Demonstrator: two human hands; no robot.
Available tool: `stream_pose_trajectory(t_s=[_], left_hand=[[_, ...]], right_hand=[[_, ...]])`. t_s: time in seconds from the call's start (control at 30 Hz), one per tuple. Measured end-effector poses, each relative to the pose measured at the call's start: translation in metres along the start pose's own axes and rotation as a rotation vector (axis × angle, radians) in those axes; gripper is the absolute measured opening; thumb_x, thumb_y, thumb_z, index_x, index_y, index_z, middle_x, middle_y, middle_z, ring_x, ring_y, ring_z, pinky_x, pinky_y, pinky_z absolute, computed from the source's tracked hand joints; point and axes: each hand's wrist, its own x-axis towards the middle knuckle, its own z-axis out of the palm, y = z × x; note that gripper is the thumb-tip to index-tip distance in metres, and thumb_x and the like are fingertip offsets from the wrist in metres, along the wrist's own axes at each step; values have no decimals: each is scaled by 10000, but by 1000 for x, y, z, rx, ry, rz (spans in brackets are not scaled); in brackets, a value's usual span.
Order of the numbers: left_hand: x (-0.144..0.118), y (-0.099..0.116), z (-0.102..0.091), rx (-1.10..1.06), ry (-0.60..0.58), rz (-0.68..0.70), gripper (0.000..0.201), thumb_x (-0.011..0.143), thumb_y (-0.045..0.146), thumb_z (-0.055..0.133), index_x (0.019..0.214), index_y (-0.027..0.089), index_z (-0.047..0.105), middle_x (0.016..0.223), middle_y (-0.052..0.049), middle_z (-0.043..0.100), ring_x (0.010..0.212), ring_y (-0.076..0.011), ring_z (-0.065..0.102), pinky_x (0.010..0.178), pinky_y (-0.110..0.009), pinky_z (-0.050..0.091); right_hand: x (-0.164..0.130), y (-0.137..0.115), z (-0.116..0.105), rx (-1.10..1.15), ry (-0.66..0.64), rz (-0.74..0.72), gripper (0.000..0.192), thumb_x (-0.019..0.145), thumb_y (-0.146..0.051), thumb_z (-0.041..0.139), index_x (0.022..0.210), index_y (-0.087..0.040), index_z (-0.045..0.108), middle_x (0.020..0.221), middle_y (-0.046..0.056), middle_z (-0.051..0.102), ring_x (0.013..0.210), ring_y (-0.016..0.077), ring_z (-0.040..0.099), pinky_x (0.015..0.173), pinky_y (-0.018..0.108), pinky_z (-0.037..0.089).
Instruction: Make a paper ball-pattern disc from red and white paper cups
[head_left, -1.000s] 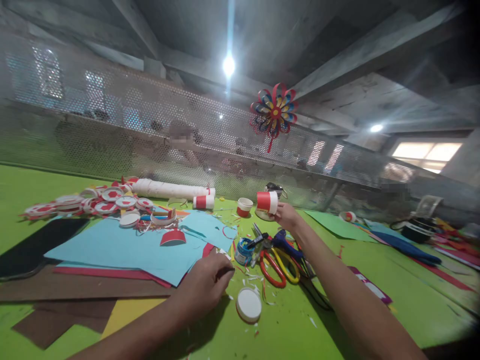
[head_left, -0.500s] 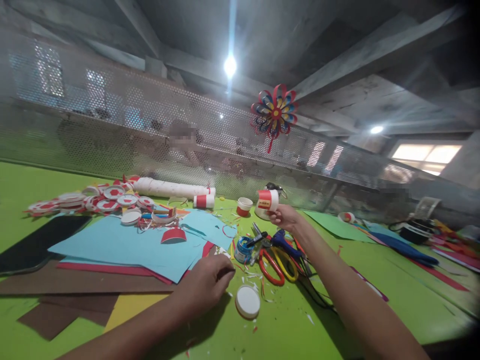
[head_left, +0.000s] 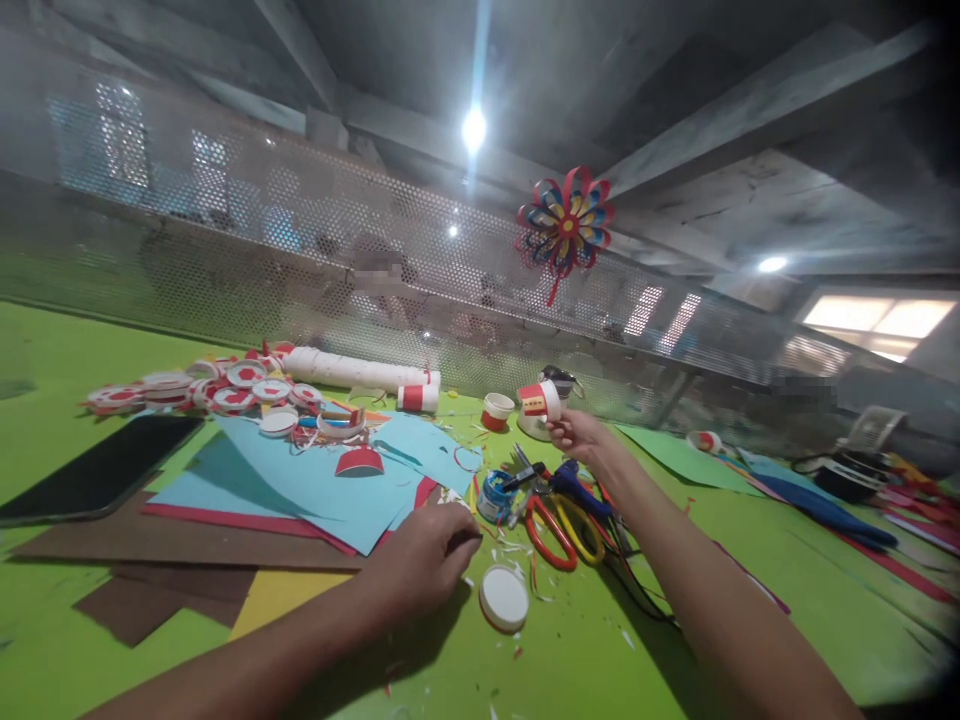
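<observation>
My right hand [head_left: 581,436] pinches a small red and white paper cup [head_left: 538,401] by its edge, tilted on its side above the table. A second paper cup [head_left: 496,411] stands upright just left of it. My left hand [head_left: 429,550] is curled closed low over the table, beside the blue paper [head_left: 315,480]. Whatever its fingers may hold is hidden. A round white lid-like disc [head_left: 503,598] lies to the right of that hand. Between my hands are a small blue tub [head_left: 495,495], a black marker [head_left: 525,476] and scissors with red and yellow handles [head_left: 551,535].
A pile of red and white paper discs [head_left: 225,385] lies at the back left, near a long stack of white cups [head_left: 352,370]. A black phone [head_left: 105,465] rests at left. Behind stands a perforated metal screen [head_left: 300,250] with a paper flower [head_left: 568,226]. Scraps litter the table [head_left: 435,670].
The view has swung slightly left, so everything appears a little farther right. The blue paper's left part has shifted or lifted slightly. Both hands keep nearly the same pose, the right still holding the cup.
</observation>
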Motion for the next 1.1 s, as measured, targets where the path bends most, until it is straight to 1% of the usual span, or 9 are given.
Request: stream_pose_trajectory(t_s=[0.17,0.27,0.47,0.63,0.77,0.9,1.0,1.1], left_hand=[[0,0,-1,10,-19,2,186,867,229,458,819,168,627,763,-39,633,694,-157,538,635,-270,377],[0,-1,0,22,-26,6,182,866,225,460,822,167,626,761,-41,630,692,-158,538,637,-271,380],[-3,0,3,71,-56,-22,202,879,244,445,817,183,627,796,-44,641,750,-175,555,658,-281,379],[-4,8,0,89,-92,-14,229,886,232,420,802,180,627,803,-40,647,751,-164,553,660,-268,376],[-3,12,-2,94,-106,6,220,871,213,428,789,165,626,794,-48,650,728,-152,547,651,-255,377],[-3,13,-2,88,-132,7,207,854,193,439,815,161,640,821,-58,659,721,-151,547,633,-255,374],[-3,13,-1,101,-126,6,201,852,185,441,823,164,639,815,-56,656,713,-148,544,634,-256,372],[-3,12,0,113,-117,23,186,851,184,446,817,163,628,810,-54,656,709,-144,546,624,-249,370]], right_hand=[[11,12,3,-146,106,-18,326,910,-312,562,1197,-158,548,1190,88,582,991,213,608,823,418,521],[20,20,5,-265,130,-26,320,910,-310,562,1192,-159,550,1187,86,584,989,212,609,822,418,522],[36,34,14,-486,82,-58,320,909,-307,565,1191,-158,552,1182,86,587,980,209,612,814,411,525],[42,39,20,-657,-30,-95,300,908,-306,566,1166,-154,565,1155,78,599,958,203,618,800,401,531],[48,30,16,-785,-74,-149,288,909,-303,566,1153,-152,571,1128,74,610,929,192,626,779,386,537],[64,13,15,-900,-19,-228,299,916,-317,553,1167,-156,564,1139,77,606,934,194,624,783,387,536],[82,1,21,-1012,11,-281,298,914,-315,555,1166,-156,566,1144,76,604,937,196,623,783,387,536],[98,-6,32,-1139,-1,-346,292,914,-309,555,1167,-164,568,1170,79,595,964,202,615,806,397,529]])
